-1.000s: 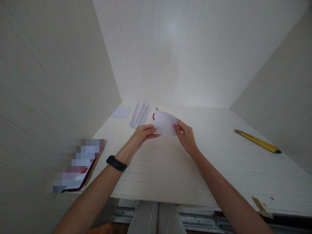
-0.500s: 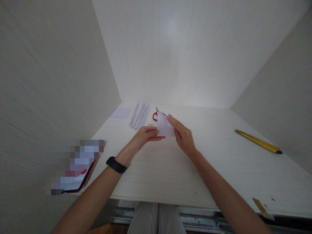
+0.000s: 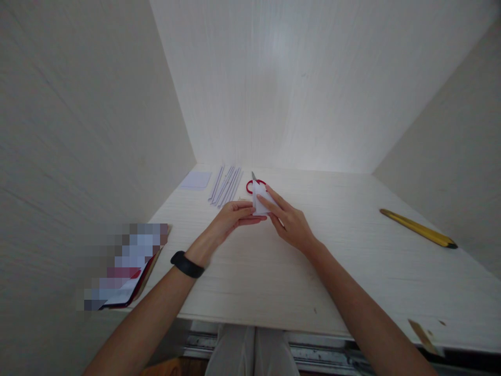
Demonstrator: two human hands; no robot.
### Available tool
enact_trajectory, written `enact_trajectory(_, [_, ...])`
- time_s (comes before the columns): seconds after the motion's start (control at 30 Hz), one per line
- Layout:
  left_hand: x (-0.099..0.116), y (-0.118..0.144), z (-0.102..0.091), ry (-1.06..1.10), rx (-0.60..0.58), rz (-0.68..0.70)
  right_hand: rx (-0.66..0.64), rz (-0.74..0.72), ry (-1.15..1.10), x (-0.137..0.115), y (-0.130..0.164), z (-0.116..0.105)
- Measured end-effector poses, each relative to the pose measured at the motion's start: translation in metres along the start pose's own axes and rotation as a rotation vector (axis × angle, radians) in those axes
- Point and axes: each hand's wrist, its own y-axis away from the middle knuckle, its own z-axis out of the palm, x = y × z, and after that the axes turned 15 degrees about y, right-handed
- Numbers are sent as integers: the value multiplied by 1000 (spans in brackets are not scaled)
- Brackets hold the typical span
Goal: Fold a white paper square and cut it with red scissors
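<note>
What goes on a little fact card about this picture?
Left hand: pinches the left side of the white paper
Right hand: rests on the same paper
Wristband: black, on the left arm
Beyond the paper: red-handled scissors, partly covered
Left of the scissors: thin paper strips, then flat paper
Far right: yellow bar, dark tip

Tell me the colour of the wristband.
The wristband is black, showing best in the head view.
</note>
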Motion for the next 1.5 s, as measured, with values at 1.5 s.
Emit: enact_trajectory(1.5, [-13,-14,-6,-193,91,-106,-104,492,-715,16,-9,28])
